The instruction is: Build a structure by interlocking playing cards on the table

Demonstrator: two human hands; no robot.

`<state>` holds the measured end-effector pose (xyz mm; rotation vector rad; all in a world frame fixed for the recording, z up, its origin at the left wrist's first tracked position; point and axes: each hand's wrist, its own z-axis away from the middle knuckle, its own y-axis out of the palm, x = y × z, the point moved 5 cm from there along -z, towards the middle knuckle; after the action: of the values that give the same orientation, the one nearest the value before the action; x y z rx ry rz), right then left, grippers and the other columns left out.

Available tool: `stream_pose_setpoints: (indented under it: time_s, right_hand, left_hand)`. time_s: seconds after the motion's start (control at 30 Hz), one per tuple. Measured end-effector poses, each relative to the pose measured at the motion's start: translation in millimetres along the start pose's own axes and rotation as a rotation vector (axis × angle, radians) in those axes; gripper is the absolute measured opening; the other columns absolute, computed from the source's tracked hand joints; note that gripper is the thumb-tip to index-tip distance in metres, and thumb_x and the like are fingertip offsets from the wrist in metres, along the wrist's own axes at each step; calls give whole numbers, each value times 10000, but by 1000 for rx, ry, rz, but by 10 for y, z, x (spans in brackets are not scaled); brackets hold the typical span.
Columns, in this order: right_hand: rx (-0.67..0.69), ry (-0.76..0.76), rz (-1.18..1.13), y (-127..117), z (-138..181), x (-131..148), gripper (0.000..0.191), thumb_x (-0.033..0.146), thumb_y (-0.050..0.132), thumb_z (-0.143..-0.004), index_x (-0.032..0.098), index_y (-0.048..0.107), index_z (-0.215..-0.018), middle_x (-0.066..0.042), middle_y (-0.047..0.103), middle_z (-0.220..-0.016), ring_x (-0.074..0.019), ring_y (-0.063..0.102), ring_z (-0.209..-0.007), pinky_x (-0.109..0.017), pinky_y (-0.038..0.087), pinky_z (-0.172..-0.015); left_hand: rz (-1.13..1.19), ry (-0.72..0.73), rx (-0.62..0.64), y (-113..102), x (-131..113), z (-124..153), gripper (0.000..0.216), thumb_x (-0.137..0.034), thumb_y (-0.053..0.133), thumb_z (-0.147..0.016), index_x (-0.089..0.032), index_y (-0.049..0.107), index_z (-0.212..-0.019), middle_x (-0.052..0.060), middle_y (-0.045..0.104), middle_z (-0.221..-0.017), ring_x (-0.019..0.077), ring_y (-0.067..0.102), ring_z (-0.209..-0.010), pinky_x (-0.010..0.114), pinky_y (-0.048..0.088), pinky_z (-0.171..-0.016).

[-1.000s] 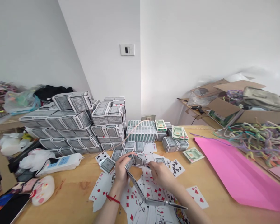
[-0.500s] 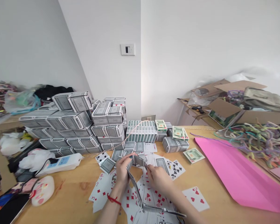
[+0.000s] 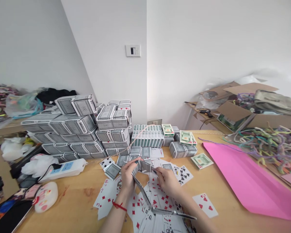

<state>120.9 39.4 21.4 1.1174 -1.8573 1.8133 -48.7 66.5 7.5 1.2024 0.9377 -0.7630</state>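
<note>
Rightward slips the right hand point(image 3: 169, 182); it and the left hand point(image 3: 127, 176) pinch the card strip point(image 3: 142, 192) far-side, its length trailing near, then right.

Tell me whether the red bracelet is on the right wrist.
No, the red bracelet sits at the wrist of the left hand, and none shows by the right hand.

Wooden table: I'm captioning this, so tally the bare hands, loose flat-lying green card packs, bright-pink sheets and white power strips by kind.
Bare hands: 2
Loose green rectangular card packs: 3
Bright-pink paper sheet: 1
White power strip: 1
Total: 7
</note>
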Motion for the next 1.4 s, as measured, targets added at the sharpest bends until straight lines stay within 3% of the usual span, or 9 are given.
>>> stream_pose_setpoints:
  time_s: [0.2, 0.57, 0.9, 1.2, 1.4]
  right_hand:
    - [-28, -21, 41, -20, -8, -87, 266, 202, 302, -869, 182, 496, -689, 4, 506, -517, -127, 464, -491, -208, 315, -525]
    - [-4, -7, 140, 8, -16, -45, 251, 190, 303, -876, 178, 503, -723, -19, 566, -576, -137, 501, -530, -213, 300, -531]
    - [62, 78, 378, 118, 11, -35, 217, 143, 330, -865, 157, 515, -754, -70, 627, -616, -146, 534, -526, -240, 226, -491]
    - [38, 46, 279, 9, 1, -17, 273, 184, 306, -888, 174, 508, -705, -40, 597, -581, -132, 521, -527, -215, 268, -507]
    - [53, 18, 269, 79, 9, 45, 270, 200, 319, -890, 171, 539, -735, -56, 626, -630, -141, 548, -557, -217, 281, -522]
  left_hand:
    - [23, -5, -58, -43, 4, -37, 231, -215, 636, -559, -122, 731, -747, 104, 720, -797, 264, 639, -787, 318, 473, -687]
    - [-6, 3, -5, 1, 67, -8, 248, -226, 630, -575, -122, 730, -777, 109, 721, -836, 289, 623, -889, 341, 454, -772]
    - [-65, 7, 14, -31, 115, -32, 239, -230, 612, -615, -134, 725, -802, 101, 718, -878, 299, 614, -925, 362, 453, -793]
    - [37, -29, -84, -41, 36, -34, 260, -223, 624, -586, -126, 721, -807, 103, 719, -856, 291, 634, -876, 337, 481, -730]
    - [-43, 5, -3, -30, 73, -34, 243, -222, 622, -598, -129, 722, -799, 103, 719, -865, 291, 614, -922, 334, 463, -773]
